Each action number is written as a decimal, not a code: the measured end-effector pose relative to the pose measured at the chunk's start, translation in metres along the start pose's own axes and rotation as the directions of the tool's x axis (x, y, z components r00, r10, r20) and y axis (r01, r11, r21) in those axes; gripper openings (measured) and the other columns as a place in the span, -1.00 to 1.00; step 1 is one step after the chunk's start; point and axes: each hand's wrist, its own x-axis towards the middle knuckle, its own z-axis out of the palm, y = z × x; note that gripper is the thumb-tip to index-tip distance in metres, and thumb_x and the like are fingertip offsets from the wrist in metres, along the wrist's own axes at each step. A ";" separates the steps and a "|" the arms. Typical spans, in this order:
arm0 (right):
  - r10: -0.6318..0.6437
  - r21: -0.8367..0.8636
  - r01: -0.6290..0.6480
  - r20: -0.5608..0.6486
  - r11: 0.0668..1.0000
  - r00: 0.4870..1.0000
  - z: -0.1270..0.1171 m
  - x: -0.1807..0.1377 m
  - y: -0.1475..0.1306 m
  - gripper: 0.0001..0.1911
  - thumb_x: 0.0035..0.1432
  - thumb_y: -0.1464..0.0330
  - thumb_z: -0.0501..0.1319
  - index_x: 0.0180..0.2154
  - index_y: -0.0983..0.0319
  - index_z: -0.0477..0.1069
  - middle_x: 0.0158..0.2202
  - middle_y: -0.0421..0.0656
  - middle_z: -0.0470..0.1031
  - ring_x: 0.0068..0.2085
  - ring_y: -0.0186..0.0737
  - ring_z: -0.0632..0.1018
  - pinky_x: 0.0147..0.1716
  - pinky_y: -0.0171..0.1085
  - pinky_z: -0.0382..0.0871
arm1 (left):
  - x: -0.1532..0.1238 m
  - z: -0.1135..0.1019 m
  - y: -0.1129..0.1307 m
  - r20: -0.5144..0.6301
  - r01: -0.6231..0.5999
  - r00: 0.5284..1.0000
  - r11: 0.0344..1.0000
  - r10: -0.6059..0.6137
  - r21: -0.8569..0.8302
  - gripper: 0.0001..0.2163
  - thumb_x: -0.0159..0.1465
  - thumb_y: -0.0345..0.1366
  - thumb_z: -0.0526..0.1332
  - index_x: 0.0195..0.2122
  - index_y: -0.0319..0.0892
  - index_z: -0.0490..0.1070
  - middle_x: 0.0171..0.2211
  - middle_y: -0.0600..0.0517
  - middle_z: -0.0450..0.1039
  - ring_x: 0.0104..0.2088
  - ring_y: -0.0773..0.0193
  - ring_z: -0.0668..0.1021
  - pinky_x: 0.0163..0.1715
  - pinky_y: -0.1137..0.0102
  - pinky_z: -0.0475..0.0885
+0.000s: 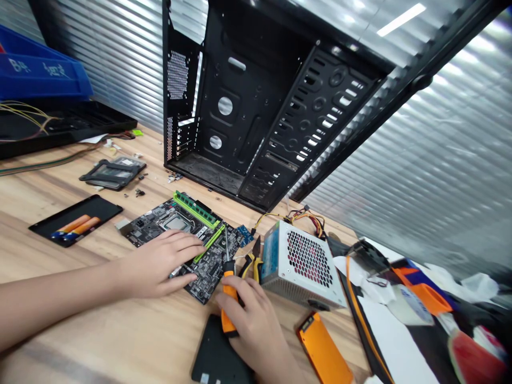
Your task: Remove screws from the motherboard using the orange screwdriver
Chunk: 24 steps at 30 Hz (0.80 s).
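Observation:
A dark motherboard (210, 272) lies on the wooden table, with a green memory stick (196, 208) in a slot near its far edge and a silver processor (176, 222) in its socket. My left hand (170, 264) rests over the board's near left part, fingers stretched out and thumb apart. An orange-handled screwdriver (229, 304) is gripped in my right hand (256, 320), its shaft pointing away over the board's right edge. Yellow-and-black pliers (252, 260) lie just beyond that hand. Beneath it is a flat black box-like item (214, 349), partly covered.
An open black computer case (256, 106) stands behind the board. To the right are a power supply (304, 261), an orange drive (324, 349) and clutter. Leftward lie a black tray (106, 208) with orange screwdrivers (76, 226), a drive bracket (114, 172) and a blue bin (44, 69).

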 end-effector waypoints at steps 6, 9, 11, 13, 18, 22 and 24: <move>0.007 0.000 -0.007 -0.008 1.000 1.000 -0.001 0.000 0.000 -0.50 -0.13 0.64 0.13 -0.10 0.21 0.38 -0.02 -0.01 0.43 -0.08 -0.13 0.49 -0.06 -0.17 0.42 | 0.000 -0.001 0.002 0.008 0.012 1.000 1.000 -0.012 0.008 -0.63 0.32 -0.11 0.11 0.11 -0.10 0.36 0.06 -0.08 0.47 0.06 0.07 0.48 0.11 0.19 0.32; 0.001 0.003 -0.001 -0.012 1.000 1.000 -0.001 0.001 0.001 -0.50 -0.13 0.65 0.12 -0.10 0.22 0.38 -0.02 -0.01 0.43 -0.08 -0.13 0.48 -0.05 -0.16 0.41 | 0.000 -0.001 0.001 0.009 0.007 1.000 1.000 -0.007 0.011 -0.62 0.32 -0.11 0.11 0.11 -0.10 0.36 0.06 -0.08 0.47 0.06 0.06 0.48 0.11 0.20 0.32; -0.003 0.005 0.003 -0.014 1.000 1.000 -0.001 0.001 0.001 -0.50 -0.13 0.65 0.12 -0.10 0.22 0.38 -0.02 -0.01 0.44 -0.08 -0.13 0.48 -0.04 -0.16 0.41 | 0.000 -0.001 0.000 0.000 0.004 1.000 1.000 -0.004 0.011 -0.62 0.31 -0.11 0.12 0.11 -0.10 0.36 0.05 -0.08 0.48 0.05 0.07 0.49 0.11 0.21 0.32; -0.011 0.006 0.011 -0.027 1.000 1.000 0.000 0.002 0.000 -0.51 -0.11 0.65 0.11 -0.10 0.22 0.38 -0.03 0.00 0.44 -0.07 -0.14 0.48 -0.04 -0.16 0.41 | 0.000 -0.001 -0.001 -0.002 -0.011 1.000 1.000 0.011 0.014 -0.62 0.31 -0.12 0.13 0.11 -0.10 0.37 0.04 -0.08 0.48 0.04 0.08 0.50 0.10 0.22 0.33; -0.026 0.003 0.026 -0.056 1.000 0.998 -0.001 0.004 -0.001 -0.49 -0.14 0.66 0.07 -0.12 0.22 0.38 -0.06 0.00 0.46 -0.06 -0.15 0.49 -0.06 -0.18 0.41 | 0.000 -0.001 0.000 0.003 -0.014 1.000 0.999 0.014 0.032 -0.62 0.32 -0.11 0.11 0.10 -0.12 0.37 0.04 -0.08 0.49 0.04 0.06 0.49 0.09 0.19 0.33; -0.029 -0.005 0.029 -0.064 1.000 0.998 -0.002 0.005 -0.001 -0.51 -0.14 0.66 0.07 -0.13 0.21 0.38 -0.07 0.01 0.47 -0.07 -0.15 0.50 -0.07 -0.18 0.42 | 0.000 0.000 0.003 -0.024 0.022 0.999 1.000 -0.022 -0.001 -0.63 0.33 -0.10 0.09 0.10 -0.11 0.37 0.04 -0.06 0.48 0.04 0.07 0.48 0.10 0.19 0.32; -0.034 -0.007 0.034 -0.072 0.999 0.997 -0.002 0.006 -0.001 -0.50 -0.15 0.66 0.06 -0.13 0.21 0.38 -0.07 0.00 0.47 -0.07 -0.15 0.51 -0.07 -0.18 0.43 | 0.000 0.000 0.004 -0.026 0.028 0.999 1.000 -0.028 -0.007 -0.63 0.34 -0.10 0.08 0.10 -0.11 0.37 0.04 -0.06 0.48 0.05 0.07 0.48 0.10 0.18 0.31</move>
